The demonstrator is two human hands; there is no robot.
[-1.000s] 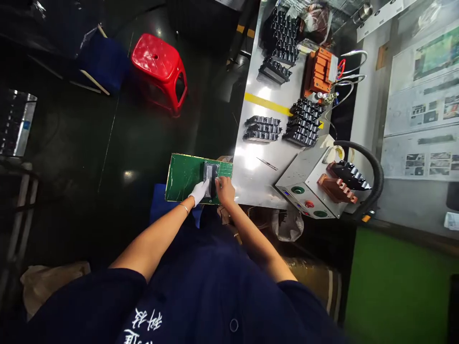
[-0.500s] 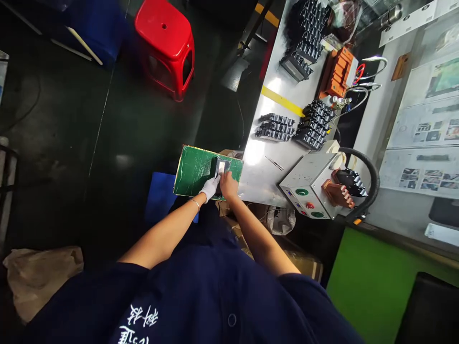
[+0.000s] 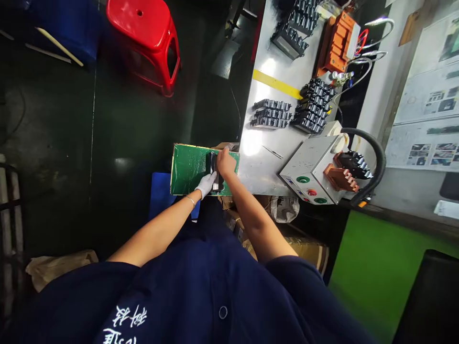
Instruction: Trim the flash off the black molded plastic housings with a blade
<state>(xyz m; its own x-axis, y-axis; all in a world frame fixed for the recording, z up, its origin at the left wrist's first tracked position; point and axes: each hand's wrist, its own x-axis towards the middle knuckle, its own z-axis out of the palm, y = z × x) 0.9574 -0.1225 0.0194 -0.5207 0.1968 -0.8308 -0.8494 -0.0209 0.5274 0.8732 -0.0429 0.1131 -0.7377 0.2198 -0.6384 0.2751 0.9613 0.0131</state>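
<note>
A long black plastic part [image 3: 218,184] lies crosswise on a green board [image 3: 190,167] with worn, pale edges. My left hand [image 3: 207,185], in a white glove, is closed on the near left side of this part, fingers pointing up along it. Bare and curled, my right hand [image 3: 226,164] is at the part's far right side. Its fingertips are hidden, so whatever it pinches cannot be made out. A light patch, perhaps a label, shows on the part beside the glove.
Right of the board stands a metal workbench [image 3: 260,174] with rows of black plastic parts [image 3: 271,114], tweezers [image 3: 272,152] and a grey control box [image 3: 304,167]. An orange fixture [image 3: 340,43] sits farther back. A red stool [image 3: 143,28] is on the floor at left.
My right hand has moved from beside the glove toward the far end of the black part. The light patch looks less exposed now. The whole view has shifted slightly.
</note>
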